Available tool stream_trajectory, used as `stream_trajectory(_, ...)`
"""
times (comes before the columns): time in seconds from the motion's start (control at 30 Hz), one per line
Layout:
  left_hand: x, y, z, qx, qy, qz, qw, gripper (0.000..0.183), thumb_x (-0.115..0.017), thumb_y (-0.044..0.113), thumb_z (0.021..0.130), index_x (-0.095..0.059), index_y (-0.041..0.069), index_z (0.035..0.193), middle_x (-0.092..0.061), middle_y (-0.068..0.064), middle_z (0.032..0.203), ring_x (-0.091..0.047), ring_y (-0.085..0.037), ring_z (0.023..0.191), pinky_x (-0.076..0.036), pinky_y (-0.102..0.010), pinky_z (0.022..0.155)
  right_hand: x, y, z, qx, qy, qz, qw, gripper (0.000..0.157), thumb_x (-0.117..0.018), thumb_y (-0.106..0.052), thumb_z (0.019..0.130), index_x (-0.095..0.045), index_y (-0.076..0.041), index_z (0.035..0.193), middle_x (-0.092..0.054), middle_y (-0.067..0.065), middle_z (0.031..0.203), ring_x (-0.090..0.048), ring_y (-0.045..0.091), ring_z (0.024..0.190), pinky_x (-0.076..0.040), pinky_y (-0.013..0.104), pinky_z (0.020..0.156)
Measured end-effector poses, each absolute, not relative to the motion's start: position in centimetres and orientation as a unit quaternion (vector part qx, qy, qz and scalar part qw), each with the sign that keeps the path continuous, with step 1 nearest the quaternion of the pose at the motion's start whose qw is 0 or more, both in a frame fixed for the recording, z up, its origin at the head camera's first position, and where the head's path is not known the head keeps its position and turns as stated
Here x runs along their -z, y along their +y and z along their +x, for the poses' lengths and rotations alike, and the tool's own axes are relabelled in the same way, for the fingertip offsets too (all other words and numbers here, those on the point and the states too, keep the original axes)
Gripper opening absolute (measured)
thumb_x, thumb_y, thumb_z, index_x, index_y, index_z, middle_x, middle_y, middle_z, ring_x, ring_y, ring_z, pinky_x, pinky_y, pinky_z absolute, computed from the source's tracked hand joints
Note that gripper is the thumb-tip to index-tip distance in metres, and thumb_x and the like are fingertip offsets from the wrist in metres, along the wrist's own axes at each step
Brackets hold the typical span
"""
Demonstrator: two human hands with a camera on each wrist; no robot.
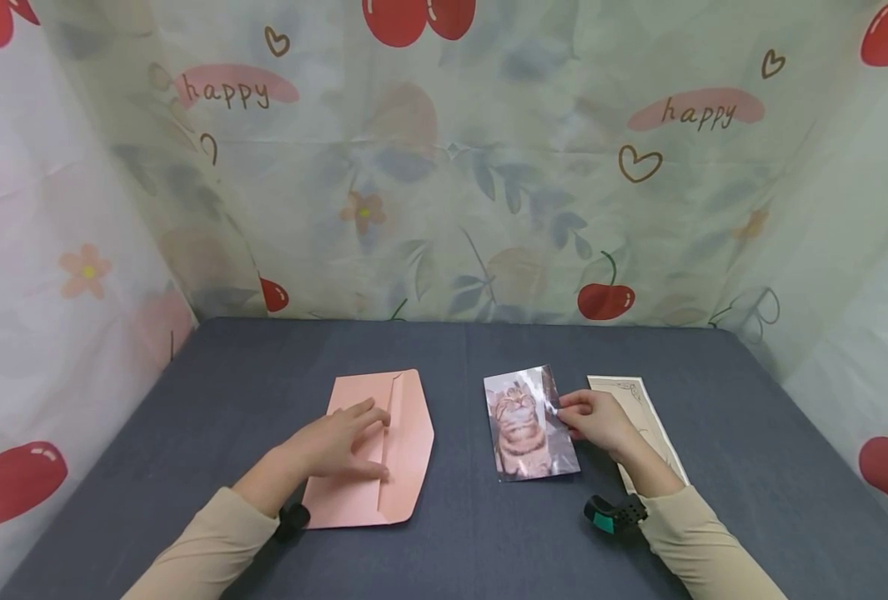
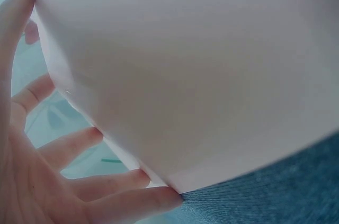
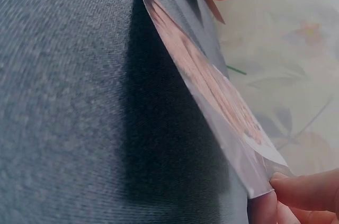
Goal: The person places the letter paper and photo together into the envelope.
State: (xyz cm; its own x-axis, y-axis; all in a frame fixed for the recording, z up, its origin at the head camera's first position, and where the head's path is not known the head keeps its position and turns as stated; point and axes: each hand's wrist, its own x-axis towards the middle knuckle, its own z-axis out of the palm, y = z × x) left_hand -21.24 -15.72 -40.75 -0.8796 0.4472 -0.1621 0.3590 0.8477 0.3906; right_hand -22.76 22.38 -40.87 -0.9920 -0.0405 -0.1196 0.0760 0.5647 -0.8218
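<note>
On the table at left lies a pink envelope [image 1: 409,450], its pointed flap spread to the right. My left hand [image 1: 331,442] rests over it, fingers and thumb spread, tips at the opening along the flap. In the left wrist view the envelope [image 2: 190,75] fills most of the picture and the fingertips [image 2: 164,197] touch its edge. Right of it, a glossy photo [image 1: 520,417] of a cat is pinched at its right edge by my right hand [image 1: 601,421]. The right wrist view shows the photo [image 3: 196,75] tilted, its near end lifted above the cloth.
A cream card [image 1: 627,390] with a decorated border lies partly under my right forearm. The dark grey tablecloth [image 1: 459,550] covers the table. A printed curtain [image 1: 444,192] with cherries and hearts hangs behind and at both sides.
</note>
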Motion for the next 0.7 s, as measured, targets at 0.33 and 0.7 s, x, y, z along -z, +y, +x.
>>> stream_trajectory(0.33,40.78,-15.64,-21.22,-0.168,0.954,0.217,0.117,0.064,-0.071,0.061,0.07,-0.05,0.028,0.12,-0.034,-0.015,0.149,-0.044,-0.044,0.127,-0.042,-0.059,0.095,40.39,22.41,-23.02,0.472,0.88,0.009,0.063,0.027,-0.058,-0.004,0.089,-0.056,0.012,0.111,-0.067,0.02,0.093,-0.058,0.008,0.071,-0.056,0.026,0.064)
stream_trajectory(0.7,40.76,-15.61,-21.24,-0.168,0.954,0.215,0.12,0.063,-0.071,0.06,0.07,-0.05,0.028,0.12,-0.034,-0.015,0.149,-0.044,-0.043,0.127,-0.042,-0.058,0.095,39.89,22.24,-23.19,0.48,0.875,0.002,0.06,0.028,-0.059,-0.004,0.089,-0.056,0.013,0.111,-0.067,0.02,0.092,-0.058,0.007,0.07,-0.055,0.023,0.062)
